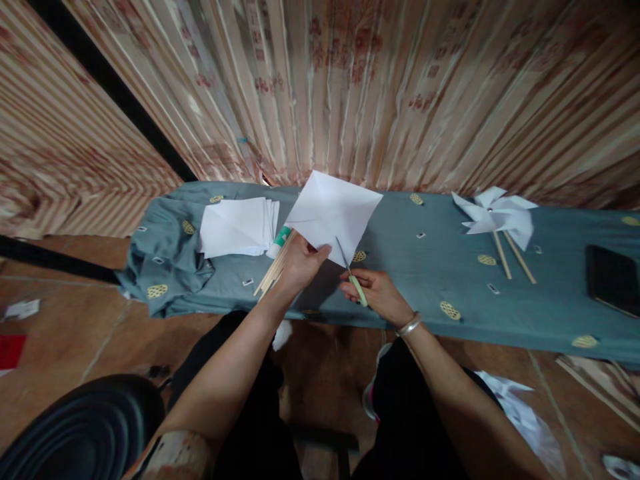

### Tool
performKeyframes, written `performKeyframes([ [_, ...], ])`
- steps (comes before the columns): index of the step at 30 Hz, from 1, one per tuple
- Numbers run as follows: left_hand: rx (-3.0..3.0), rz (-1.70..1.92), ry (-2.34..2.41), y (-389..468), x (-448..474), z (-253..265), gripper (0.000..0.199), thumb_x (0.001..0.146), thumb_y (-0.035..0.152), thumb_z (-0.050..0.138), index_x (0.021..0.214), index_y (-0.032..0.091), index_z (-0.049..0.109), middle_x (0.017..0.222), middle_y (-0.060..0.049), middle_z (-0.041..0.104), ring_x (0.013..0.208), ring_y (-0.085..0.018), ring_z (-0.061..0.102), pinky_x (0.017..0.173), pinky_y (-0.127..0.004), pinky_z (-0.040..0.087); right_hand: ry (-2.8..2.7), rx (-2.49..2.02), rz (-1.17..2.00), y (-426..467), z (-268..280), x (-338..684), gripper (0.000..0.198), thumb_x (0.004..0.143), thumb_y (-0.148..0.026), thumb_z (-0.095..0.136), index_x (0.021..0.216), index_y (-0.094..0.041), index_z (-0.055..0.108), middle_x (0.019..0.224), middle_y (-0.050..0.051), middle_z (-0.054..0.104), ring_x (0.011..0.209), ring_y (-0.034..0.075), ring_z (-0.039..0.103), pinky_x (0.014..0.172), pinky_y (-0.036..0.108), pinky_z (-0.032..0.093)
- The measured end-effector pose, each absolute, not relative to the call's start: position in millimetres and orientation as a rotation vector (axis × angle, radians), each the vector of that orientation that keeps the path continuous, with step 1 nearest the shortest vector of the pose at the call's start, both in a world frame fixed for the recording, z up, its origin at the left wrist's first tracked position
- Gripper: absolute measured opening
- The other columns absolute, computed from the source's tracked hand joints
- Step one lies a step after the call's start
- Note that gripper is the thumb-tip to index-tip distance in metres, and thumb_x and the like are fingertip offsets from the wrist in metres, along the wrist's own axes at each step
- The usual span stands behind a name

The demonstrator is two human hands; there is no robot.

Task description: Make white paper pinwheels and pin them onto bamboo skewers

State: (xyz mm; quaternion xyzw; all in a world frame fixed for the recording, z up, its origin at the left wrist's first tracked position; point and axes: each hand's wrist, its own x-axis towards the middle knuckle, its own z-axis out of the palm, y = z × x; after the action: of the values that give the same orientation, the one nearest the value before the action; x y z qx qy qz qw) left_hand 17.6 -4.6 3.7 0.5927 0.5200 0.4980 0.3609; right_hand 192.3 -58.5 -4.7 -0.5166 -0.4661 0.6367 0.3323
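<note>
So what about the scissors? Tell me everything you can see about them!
The scissors have a light green, plastic-looking handle and a slim, dark, metal-looking blade showing over the near corner of the white paper. They slant, tip pointing forward and a little left. The person's right grip holds the handle, above the blue-green cloth. A second blade can't be made out, so how far open they are is unclear.

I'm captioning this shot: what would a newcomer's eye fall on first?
Probably the white paper square at the centre, held in the left hand, with green-handled scissors in the right hand meeting its near corner. Next, likely the white paper pinwheels on wooden sticks, lying towards the right of the grey-green cloth.
</note>
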Motion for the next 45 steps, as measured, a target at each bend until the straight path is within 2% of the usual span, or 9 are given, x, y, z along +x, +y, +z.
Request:
performKeyframes([
  [14, 1.455, 1.313, 1.287, -6, 19, 8, 0.017, 0.065, 0.018, 0.066, 0.081, 0.015, 0.061, 0.082, -0.005, 0.067, 0.074, -0.018, 0.062, 0.067, -0.027, 0.050, -1.210, -1.368, 1.621, -59, -6, 192, 0.051, 0.049, -0.051, 0.087, 0.084, -0.016, 0.073, 0.058, -0.002, 0.065, 0.052, 0.011, 0.058, 0.051, 0.023, 0.047],
  [26, 1.431, 1.270, 1.267, -11, 24, 7, 0.016, 0.065, 0.018, 0.065, 0.081, 0.016, 0.060, 0.079, -0.003, 0.065, 0.075, -0.019, 0.062, 0.071, -0.031, 0.052, -1.268, -1.341, 1.584, -58, -12, 194, 0.047, 0.056, -0.052, 0.085, 0.082, -0.015, 0.073, 0.059, -0.001, 0.065, 0.051, 0.010, 0.057, 0.051, 0.023, 0.046],
  [31, 1.440, 1.255, 1.273, -10, 24, 6, 0.014, 0.065, 0.019, 0.065, 0.078, 0.016, 0.060, 0.079, -0.004, 0.065, 0.076, -0.020, 0.063, 0.072, -0.032, 0.052, -1.240, -1.352, 1.586, -58, -10, 192, 0.049, 0.053, -0.053, 0.086, 0.082, -0.015, 0.073, 0.058, -0.001, 0.064, 0.052, 0.010, 0.056, 0.052, 0.023, 0.046],
  [45, 1.415, 1.267, 1.234, -10, 28, 13, 0.020, 0.066, 0.018, 0.066, 0.086, 0.016, 0.062, 0.082, -0.003, 0.069, 0.077, -0.020, 0.065, 0.072, -0.030, 0.053, -1.188, -1.352, 1.577, -58, -9, 191, 0.048, 0.051, -0.053, 0.086, 0.078, -0.016, 0.073, 0.058, 0.000, 0.065, 0.052, 0.012, 0.058, 0.051, 0.025, 0.047],
])
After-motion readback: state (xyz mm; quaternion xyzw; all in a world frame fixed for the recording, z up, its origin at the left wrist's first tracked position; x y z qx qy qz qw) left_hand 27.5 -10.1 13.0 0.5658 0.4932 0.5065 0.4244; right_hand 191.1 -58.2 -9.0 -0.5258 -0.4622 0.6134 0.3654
